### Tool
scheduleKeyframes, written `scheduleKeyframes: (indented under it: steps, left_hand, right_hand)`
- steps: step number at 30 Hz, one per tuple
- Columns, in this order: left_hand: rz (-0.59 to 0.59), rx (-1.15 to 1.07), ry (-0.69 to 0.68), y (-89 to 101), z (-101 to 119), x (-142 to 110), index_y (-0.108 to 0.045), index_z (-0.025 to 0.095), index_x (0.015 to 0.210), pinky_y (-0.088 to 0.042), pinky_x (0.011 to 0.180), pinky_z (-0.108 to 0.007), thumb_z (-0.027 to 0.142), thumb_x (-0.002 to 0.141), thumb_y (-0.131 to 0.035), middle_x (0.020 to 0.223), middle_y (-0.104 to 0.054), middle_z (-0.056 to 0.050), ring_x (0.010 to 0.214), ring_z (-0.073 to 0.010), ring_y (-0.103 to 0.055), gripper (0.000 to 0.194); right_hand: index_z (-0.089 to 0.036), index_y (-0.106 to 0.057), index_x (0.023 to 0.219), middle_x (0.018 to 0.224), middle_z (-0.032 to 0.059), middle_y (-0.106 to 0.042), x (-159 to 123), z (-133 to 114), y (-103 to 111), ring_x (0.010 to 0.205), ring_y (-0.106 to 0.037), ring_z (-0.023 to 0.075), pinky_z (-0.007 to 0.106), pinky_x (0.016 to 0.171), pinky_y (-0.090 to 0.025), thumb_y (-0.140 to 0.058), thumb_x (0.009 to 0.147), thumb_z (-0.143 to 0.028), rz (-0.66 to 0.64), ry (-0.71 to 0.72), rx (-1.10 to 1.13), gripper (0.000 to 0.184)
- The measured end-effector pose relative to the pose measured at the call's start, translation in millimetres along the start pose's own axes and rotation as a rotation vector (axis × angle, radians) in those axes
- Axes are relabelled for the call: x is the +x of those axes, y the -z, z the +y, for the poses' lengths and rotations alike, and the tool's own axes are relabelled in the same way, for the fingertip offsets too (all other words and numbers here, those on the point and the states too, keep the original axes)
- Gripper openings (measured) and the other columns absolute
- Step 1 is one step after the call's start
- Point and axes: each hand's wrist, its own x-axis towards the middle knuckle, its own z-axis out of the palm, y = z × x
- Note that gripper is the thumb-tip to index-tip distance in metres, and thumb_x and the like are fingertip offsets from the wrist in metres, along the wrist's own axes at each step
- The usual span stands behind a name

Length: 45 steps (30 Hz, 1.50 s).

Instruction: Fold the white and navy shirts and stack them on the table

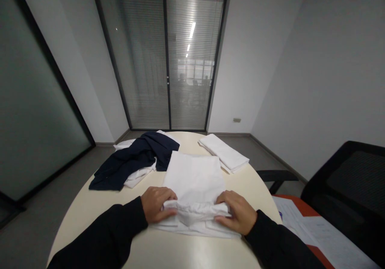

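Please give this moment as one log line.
left hand: holds partly folded white cloth | right hand: holds same cloth | far left: crumpled navy cloth | far right: folded white rectangular cloth

Rounded cream table [168,255], white cloth [195,176], folded white bundle [224,152], navy and white heap [135,156]

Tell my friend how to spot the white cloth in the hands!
Find the pale, rounded table. Toward its near edge, the left hand and right hand grip a white cloth. Unlike the dark blue cloth farther left and the folded white cloth farther right, it has both hands on it.
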Motion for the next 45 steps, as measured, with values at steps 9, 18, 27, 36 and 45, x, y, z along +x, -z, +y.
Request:
scheduleKeyframes:
  steps: [9,18,27,36,45]
  left_hand:
    - [0.073,0.164,-0.357,-10.1,-2,4,-0.048,0.019,0.078,-0.050,0.079,-0.032,0.006,0.089,-0.039,0.112,-0.068,-0.008,0.101,-0.0197,-0.062,0.020]
    - [-0.166,-0.059,-0.215,18.2,12,5,-0.045,0.021,0.077,-0.043,0.070,-0.032,0.048,0.076,-0.060,0.096,-0.061,-0.007,0.080,-0.0194,-0.056,0.031]
    - [-0.207,0.117,-0.232,2.9,13,2,-0.046,0.022,0.072,-0.036,0.055,-0.031,0.041,0.084,-0.056,0.069,-0.055,0.000,0.064,-0.0166,-0.051,0.025]
    - [-0.018,-0.075,-0.114,6.8,11,7,-0.061,0.019,0.088,-0.048,0.074,-0.035,0.038,0.094,-0.043,0.082,-0.064,-0.008,0.080,-0.0201,-0.059,0.027]
    - [-0.295,0.036,-0.030,-12.2,15,-10,-0.028,0.030,0.150,-0.022,0.110,-0.064,0.055,0.083,-0.057,0.160,-0.017,-0.012,0.143,-0.0422,-0.019,0.076]
  right_hand:
    - [-0.022,-0.049,0.069,0.065,0.0020,-0.054,-1,11,-5,0.066,-0.048,0.0179,0.031,0.063,-0.030,-0.047,0.063,-0.003,-0.048,0.178,-0.103,0.020]
    - [-0.021,-0.054,0.077,0.071,0.0001,-0.054,-2,-9,6,0.069,-0.049,0.0177,0.031,0.069,-0.034,-0.055,0.056,-0.021,-0.234,-0.062,0.085,0.021]
    - [-0.022,-0.037,0.062,0.058,-0.0051,-0.047,-4,-5,1,0.057,-0.042,0.0126,0.027,0.065,-0.033,-0.054,0.052,-0.014,-0.342,-0.100,0.018,0.020]
    - [-0.020,-0.052,0.064,0.064,-0.0008,-0.055,9,-18,23,0.060,-0.049,0.0137,0.026,0.060,-0.039,-0.063,0.070,-0.032,-0.332,-0.179,0.119,0.017]
    - [-0.029,-0.034,0.149,0.159,0.0119,-0.024,7,-22,-11,0.145,-0.016,0.0380,0.061,0.113,-0.015,-0.052,0.082,-0.069,-0.362,-0.169,-0.056,0.080]
